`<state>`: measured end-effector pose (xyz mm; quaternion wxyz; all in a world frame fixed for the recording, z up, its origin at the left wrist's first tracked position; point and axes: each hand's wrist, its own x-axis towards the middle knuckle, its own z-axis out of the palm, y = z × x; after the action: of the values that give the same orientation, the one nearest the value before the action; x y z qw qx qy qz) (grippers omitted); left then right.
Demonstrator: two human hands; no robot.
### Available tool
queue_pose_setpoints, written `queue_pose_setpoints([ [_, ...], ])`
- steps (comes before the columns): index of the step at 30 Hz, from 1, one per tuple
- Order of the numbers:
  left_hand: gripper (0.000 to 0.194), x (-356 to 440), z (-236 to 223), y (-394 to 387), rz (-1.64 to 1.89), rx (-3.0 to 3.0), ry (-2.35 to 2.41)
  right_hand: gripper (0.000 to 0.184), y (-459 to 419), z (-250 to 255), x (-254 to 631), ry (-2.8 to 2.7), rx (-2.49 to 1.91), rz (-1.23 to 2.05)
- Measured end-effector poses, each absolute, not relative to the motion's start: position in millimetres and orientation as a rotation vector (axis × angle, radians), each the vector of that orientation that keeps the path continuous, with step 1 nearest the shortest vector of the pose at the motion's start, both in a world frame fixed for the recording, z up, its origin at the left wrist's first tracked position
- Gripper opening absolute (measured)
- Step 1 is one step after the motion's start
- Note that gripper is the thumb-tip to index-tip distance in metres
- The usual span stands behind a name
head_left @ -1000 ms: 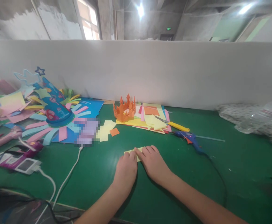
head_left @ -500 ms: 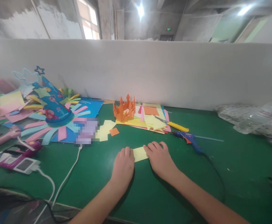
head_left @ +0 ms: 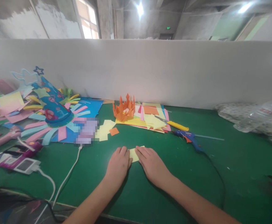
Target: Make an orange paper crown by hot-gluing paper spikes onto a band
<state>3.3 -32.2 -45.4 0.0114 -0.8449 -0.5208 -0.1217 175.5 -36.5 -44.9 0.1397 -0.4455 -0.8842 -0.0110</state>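
A small piece of pale yellow paper (head_left: pixel 133 155) lies on the green tabletop, partly covered by both hands. My left hand (head_left: pixel 118 162) grips its left end, fingers curled together over it. From the other side my right hand (head_left: pixel 152 162) presses on the right part, fingers held together and fingertips on the paper. A short strip of the paper shows between the hands, and a corner sticks out above the right fingers. Just beyond lie a small orange paper square (head_left: pixel 114 131) and several yellow paper pieces (head_left: pixel 105 130).
An orange folded-paper crown (head_left: pixel 124 109) stands on stacked coloured paper. Right of it lie a yellow-handled cutting tool (head_left: pixel 178 125) and a blue glue gun (head_left: pixel 189 137) with its cord. Leftward are a blue cone hat (head_left: pixel 54 101), a power strip (head_left: pixel 25 165) and cables. A plastic bottle (head_left: pixel 259 116) lies far right.
My right hand has slid left along the yellow paper, closer to my left hand, which has also shifted slightly left. Less of the paper shows between them.
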Motion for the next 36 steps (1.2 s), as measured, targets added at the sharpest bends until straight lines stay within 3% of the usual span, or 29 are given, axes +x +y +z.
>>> queue_pose_setpoints([
  [10,0.033,-31,-20,-24,-0.364,-2.757,-1.680,0.037,-38,-44,173,-2.541,-1.293,-0.036],
  [14,0.020,-14,-9,2,-0.342,-2.993,-1.685,0.038,-38,-43,178,-2.507,-1.323,0.100],
  [19,0.026,2,-11,18,-0.235,-3.188,-1.751,0.040,-31,-40,186,-2.435,-1.311,0.238],
  [23,0.024,4,-10,21,-0.239,-3.293,-1.793,0.055,-21,-44,194,-2.299,-1.385,0.257],
  [26,0.027,2,-11,22,-0.385,-3.388,-1.722,0.061,-15,-45,198,-2.243,-1.386,0.375],
  [33,0.062,6,-24,17,-0.834,-3.560,-1.806,0.054,-12,-40,197,-2.009,-1.274,0.670],
  [36,0.061,12,-29,16,-1.162,-3.604,-2.000,0.053,-8,-40,197,-1.764,-1.194,0.749],
])
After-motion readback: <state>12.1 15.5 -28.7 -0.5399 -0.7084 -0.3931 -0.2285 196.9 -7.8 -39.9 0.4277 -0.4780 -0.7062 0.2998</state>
